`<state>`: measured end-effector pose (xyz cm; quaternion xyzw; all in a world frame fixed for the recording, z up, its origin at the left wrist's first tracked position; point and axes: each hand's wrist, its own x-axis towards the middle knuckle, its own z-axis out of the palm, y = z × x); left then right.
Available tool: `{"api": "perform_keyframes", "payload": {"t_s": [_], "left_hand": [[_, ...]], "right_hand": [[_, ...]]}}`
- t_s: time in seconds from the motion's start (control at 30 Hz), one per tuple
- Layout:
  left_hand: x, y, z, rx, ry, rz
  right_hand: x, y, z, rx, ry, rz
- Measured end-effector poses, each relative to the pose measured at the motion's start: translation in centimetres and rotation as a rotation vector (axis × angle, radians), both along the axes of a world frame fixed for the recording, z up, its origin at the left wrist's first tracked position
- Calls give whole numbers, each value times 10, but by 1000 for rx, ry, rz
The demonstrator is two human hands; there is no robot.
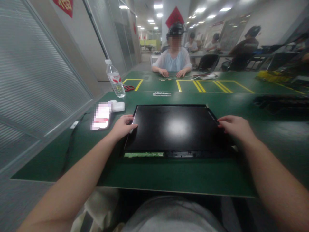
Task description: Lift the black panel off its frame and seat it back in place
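Observation:
A black flat screen panel (154,129) lies in front of me on the green table, with a bright reflection near its middle. Along its near edge a green circuit strip (144,154) shows. My left hand (123,125) grips the panel's left edge, thumb on top and fingers at the side. On the opposite edge, my right hand (235,126) pinches the rim between thumb and fingers. The undersides of the fingers on both sides are hidden.
Left of the panel are a lit phone (100,116), a white case (118,106), a water bottle (115,79) and red-handled scissors (129,87). Small white pieces (161,94) lie beyond it. Across the green table (173,177) sits a person (175,59). Dark parts (277,104) lie at right.

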<state>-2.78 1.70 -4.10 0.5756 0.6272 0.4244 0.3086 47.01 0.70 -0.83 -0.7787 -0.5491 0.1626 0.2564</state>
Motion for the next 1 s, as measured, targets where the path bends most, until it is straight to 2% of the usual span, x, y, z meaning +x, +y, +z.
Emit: {"api": "perform_keyframes", "payload": {"t_s": [1.0], "left_hand": [[0, -1, 1, -7, 71, -21]], "right_hand": [[-2, -1, 2, -11, -6, -15]]}}
